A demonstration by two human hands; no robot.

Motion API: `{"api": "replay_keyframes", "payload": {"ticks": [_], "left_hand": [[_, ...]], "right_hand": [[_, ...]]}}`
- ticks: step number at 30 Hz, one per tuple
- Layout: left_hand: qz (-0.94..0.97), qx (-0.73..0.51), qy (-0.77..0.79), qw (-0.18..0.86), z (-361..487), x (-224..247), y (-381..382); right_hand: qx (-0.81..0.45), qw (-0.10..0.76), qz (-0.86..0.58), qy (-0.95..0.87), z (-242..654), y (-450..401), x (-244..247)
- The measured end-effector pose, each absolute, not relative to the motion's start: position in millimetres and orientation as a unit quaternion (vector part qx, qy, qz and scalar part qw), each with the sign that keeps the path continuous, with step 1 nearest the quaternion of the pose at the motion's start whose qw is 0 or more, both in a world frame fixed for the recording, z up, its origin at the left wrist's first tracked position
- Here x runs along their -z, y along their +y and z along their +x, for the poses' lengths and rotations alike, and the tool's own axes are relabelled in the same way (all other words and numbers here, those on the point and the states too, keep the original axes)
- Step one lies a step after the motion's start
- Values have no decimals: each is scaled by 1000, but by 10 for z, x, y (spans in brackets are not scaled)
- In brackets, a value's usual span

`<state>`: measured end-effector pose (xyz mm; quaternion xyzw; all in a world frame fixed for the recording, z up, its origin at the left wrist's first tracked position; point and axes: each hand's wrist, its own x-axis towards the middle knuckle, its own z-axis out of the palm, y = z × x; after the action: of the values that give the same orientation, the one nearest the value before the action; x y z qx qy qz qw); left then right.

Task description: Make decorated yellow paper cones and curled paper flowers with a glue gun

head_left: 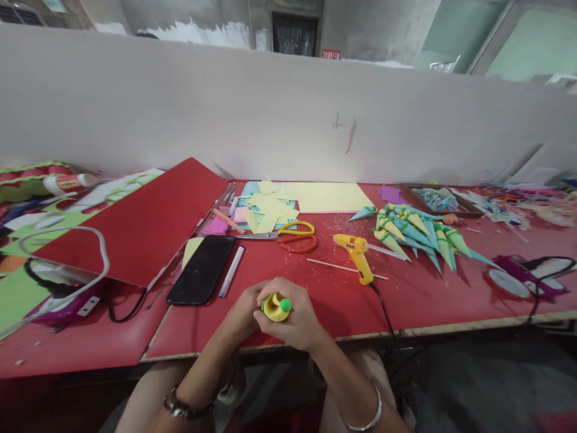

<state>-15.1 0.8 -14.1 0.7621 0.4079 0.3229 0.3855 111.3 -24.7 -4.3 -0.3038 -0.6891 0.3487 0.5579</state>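
Note:
Just above the table's front edge, a rolled yellow paper cone points its open end up at me, with a green ball at its rim. My right hand is closed around it, thumb and forefinger curving about the rim. From the other side my left hand is closed against the cone, its fingertips mostly hidden. Right of my hands lies a yellow hot glue gun, and a thin wooden stick passes by it. Scissors with yellow and red handles lie beyond my hands.
A black phone and a white marker lie to the left. Blue and yellow paper cones are piled at right. Paper scraps lie behind the scissors; a red board leans at left. Purple power strips carry cords.

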Motion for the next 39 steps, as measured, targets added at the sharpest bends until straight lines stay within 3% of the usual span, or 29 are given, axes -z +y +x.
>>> {"api": "replay_keyframes", "payload": {"ticks": [39], "left_hand": [[785, -305, 395, 368, -165, 152, 38]], "right_hand": [[-387, 553, -313, -668, 1171, -248, 57]]}}
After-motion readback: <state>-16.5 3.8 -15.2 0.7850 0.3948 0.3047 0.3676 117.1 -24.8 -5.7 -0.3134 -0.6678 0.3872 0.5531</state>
